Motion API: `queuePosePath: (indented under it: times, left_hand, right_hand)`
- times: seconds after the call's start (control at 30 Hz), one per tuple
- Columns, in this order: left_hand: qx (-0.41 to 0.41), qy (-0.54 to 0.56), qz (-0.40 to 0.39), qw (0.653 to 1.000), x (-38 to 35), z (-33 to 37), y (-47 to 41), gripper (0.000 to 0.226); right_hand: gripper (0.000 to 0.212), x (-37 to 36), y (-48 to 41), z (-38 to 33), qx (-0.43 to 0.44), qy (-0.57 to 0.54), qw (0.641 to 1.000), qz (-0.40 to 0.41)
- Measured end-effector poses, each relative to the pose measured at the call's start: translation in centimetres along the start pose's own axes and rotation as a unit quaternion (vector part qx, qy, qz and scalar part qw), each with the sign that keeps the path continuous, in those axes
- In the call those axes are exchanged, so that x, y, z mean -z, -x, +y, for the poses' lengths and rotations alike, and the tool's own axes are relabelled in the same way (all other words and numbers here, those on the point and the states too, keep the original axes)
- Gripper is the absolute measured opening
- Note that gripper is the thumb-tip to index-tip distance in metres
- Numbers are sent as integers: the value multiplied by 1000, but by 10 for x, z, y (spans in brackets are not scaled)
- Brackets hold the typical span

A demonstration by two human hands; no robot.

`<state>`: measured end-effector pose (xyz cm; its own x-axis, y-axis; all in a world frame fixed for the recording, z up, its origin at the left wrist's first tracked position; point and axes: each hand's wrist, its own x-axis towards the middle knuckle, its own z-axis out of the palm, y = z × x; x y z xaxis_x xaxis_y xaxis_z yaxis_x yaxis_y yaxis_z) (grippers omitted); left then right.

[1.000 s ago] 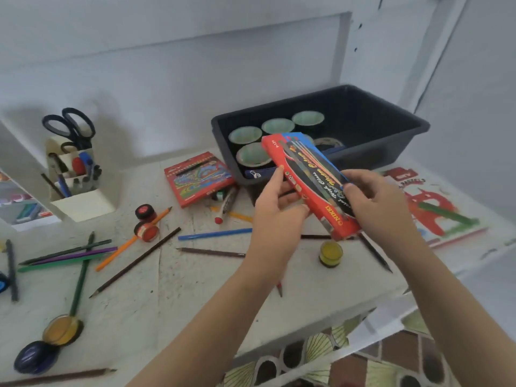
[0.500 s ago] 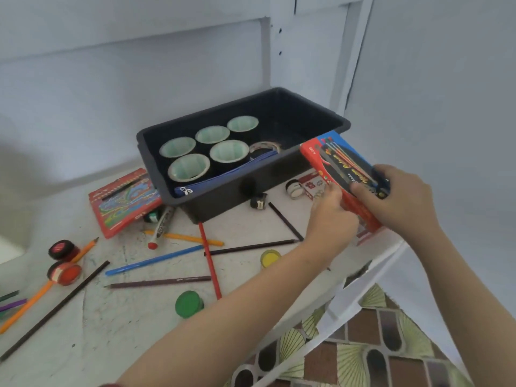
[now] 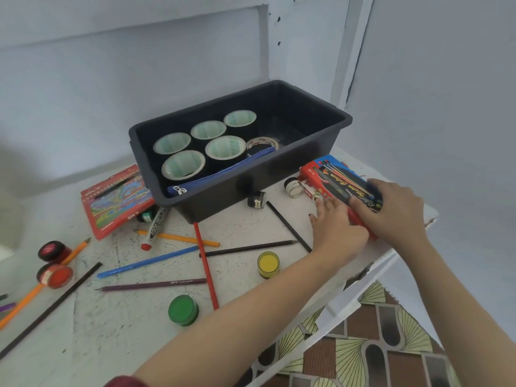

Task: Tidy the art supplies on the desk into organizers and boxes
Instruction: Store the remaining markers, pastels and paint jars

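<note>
Our right hand (image 3: 396, 213) clasps the near end of the pencil box (image 3: 331, 177), fingers curled over its top. Our left hand (image 3: 337, 233) lays straight fingers against its red side. The box sits at mid-right of the frame, just right of the bin (image 3: 279, 174). We should square it flat, well in from the desk (image 3: 125, 325) edge, before letting go.

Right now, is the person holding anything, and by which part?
Yes, the pencil box: the right hand grips its near end from above, while the left hand presses straight fingers against its left long edge.
</note>
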<state>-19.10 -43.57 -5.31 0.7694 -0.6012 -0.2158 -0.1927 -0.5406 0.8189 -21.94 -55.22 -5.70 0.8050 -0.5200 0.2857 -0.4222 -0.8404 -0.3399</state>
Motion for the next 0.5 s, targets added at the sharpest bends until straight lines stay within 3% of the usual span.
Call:
queuePosePath:
  times: [0.23, 0.5]
  left_hand:
    - [4, -52, 2, 999, 3, -5, -2, 73]
    - [8, 13, -15, 1000, 14, -14, 3, 43]
  right_hand:
    - [65, -4, -1, -1, -2, 27, 1000, -5]
    - [70, -2, -2, -4, -8, 58, 998, -25]
